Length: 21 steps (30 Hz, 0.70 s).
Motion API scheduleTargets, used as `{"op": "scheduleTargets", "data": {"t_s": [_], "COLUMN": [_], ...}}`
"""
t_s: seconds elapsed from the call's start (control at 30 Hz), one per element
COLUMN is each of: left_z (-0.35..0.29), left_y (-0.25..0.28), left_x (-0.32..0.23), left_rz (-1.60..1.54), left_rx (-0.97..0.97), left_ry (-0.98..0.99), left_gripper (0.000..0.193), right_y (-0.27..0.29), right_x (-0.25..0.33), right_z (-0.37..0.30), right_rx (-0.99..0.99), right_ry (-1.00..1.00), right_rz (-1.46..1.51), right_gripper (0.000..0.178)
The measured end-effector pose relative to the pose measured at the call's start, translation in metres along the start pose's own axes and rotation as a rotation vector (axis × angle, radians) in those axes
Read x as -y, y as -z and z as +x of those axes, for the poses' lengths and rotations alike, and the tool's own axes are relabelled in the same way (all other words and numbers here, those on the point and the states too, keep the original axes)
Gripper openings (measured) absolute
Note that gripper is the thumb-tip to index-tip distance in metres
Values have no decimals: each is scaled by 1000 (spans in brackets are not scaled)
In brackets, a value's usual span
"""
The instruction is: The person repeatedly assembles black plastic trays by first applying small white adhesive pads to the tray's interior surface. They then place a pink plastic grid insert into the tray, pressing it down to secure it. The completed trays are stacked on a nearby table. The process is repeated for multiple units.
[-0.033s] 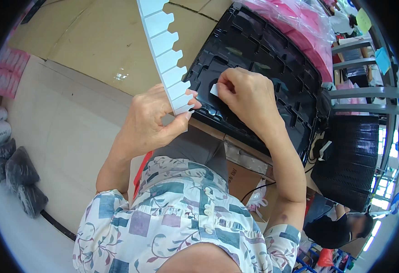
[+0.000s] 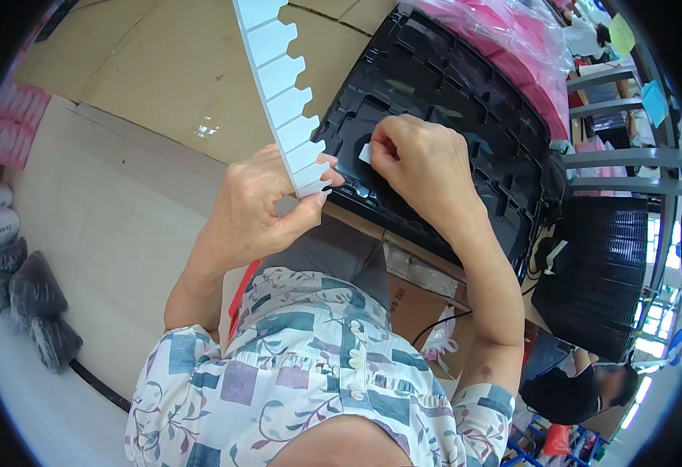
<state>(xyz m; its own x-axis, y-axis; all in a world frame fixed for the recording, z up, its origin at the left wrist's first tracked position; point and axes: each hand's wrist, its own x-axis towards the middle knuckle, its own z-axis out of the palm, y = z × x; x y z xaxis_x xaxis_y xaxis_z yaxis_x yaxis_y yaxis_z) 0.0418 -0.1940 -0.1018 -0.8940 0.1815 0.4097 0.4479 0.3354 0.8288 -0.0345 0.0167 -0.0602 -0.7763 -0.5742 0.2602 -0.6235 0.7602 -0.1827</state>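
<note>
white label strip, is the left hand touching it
Touching. The head view shows the left hand pinching the lower end of the white label strip between thumb and fingers, with no gap.

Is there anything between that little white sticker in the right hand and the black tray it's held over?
Nothing visible. The right hand pinches the small white sticker directly against the black tray. The left hand holds the white backing strip off to the tray's left side.
</note>
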Motion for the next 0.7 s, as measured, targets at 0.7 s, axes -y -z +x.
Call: {"op": "scheduleTargets", "data": {"t_s": [0.7], "left_z": [0], "left_y": [1], "left_x": [3], "left_rz": [-69], "left_rx": [2], "left_ry": [-4], "left_gripper": [20], "right_y": [9], "right_x": [-27], "right_z": [3], "right_rx": [-26], "right_ry": [-207], "right_rz": [633], "right_gripper": [8]}}
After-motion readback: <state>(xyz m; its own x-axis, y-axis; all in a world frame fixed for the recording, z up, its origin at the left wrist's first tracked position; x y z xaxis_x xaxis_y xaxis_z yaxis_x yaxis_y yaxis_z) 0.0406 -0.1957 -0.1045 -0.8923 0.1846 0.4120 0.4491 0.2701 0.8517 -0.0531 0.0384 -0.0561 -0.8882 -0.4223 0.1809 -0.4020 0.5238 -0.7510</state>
